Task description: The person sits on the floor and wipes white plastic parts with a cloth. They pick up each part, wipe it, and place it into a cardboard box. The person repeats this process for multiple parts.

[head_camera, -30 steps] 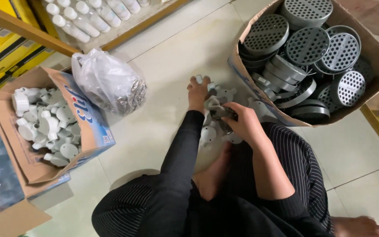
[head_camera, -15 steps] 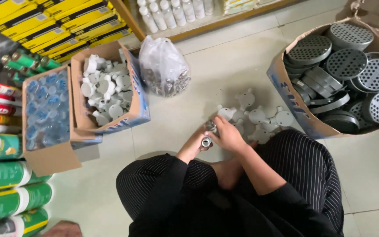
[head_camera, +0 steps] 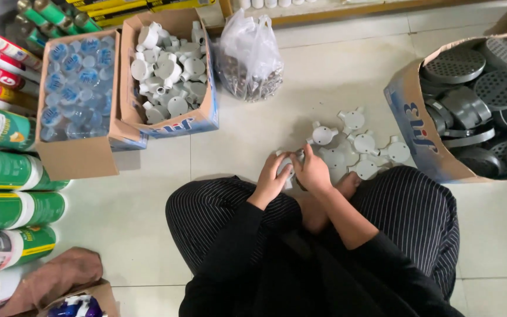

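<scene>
We grip one white round junction box between our left hand and right hand, both closed on it over our lap. More junction boxes lie within reach on the floor, just beyond; the cardboard box of fittings sits far left.

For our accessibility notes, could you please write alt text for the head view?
A seated person's left hand and right hand hold a white plastic junction box over a tiled floor, beside loose junction boxes. Cardboard boxes of fittings and perforated metal covers flank them.
</scene>
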